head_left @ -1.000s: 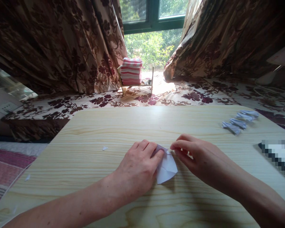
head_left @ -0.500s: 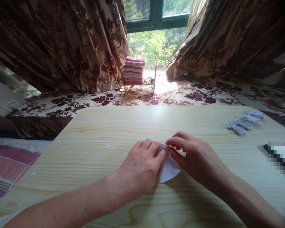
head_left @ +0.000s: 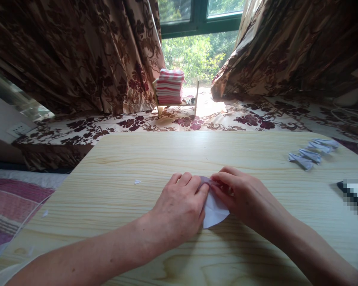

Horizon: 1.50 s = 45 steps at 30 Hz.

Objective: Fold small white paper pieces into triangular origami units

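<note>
A white sheet of paper (head_left: 214, 209), with a curved lower edge, lies on the light wooden table in front of me. Its upper part is partly hidden by my fingers. My left hand (head_left: 183, 202) is closed on the paper's left side, thumb pressing on it near the top. From the right, my right hand (head_left: 238, 188) pinches the paper's upper edge between thumb and fingers. Several folded white paper pieces (head_left: 314, 153) rest in a row at the table's far right.
Small paper scraps (head_left: 137, 182) lie left of my hands on the wooden table (head_left: 113, 171). A pixelated dark-edged object (head_left: 356, 198) is at the right edge. Beyond the table, a small rack holds folded red-and-white cloths (head_left: 169, 87), before a window with floral curtains (head_left: 107, 59).
The fingers of my right hand have closed in on the paper's upper edge, which now bends over near them. My left hand stays pressed in place. The whole view has shifted slightly.
</note>
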### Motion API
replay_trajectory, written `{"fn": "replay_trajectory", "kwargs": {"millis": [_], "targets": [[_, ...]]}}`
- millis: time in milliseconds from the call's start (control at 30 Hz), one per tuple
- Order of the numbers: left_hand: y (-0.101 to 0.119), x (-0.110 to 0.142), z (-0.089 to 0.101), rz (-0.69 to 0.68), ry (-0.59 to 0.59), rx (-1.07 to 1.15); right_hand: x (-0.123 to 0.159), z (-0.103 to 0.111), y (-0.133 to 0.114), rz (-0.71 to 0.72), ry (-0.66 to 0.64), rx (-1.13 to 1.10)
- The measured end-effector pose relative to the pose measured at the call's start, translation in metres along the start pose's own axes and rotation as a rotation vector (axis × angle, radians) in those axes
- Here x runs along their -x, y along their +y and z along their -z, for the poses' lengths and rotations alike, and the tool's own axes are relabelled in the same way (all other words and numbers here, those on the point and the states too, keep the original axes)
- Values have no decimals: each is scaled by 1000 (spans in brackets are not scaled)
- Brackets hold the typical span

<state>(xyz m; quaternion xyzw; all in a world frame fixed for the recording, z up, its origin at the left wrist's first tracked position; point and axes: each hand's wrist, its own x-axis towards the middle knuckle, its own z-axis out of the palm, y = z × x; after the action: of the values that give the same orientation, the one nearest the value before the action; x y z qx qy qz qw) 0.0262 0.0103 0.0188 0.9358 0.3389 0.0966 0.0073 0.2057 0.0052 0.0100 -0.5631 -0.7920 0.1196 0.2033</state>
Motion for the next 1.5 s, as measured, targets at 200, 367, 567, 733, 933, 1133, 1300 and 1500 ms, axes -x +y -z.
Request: {"fn": "replay_trajectory", "kwargs": {"millis": [200,367,567,733,933,1133,1300,1500], "targets": [[0,0,2,0,0,-28,-1,-1,1,17,12,-9],[0,0,-1,3,21,-28,-2,-1,1,7,-35,-20],[-1,0,-2,4,35,-7,-2,0,0,4,-49,-19],[-1,1,-2,-1,24,-32,1,3,1,10,-36,9],[0,1,-3,-1,32,-46,5,4,1,53,-27,47],[0,0,-2,9,6,-33,8,9,-3,54,-121,125],[0,0,-1,8,-1,-21,12,13,-8,53,-182,239],[-1,1,0,8,-18,4,25,10,-10,111,-114,259]]}}
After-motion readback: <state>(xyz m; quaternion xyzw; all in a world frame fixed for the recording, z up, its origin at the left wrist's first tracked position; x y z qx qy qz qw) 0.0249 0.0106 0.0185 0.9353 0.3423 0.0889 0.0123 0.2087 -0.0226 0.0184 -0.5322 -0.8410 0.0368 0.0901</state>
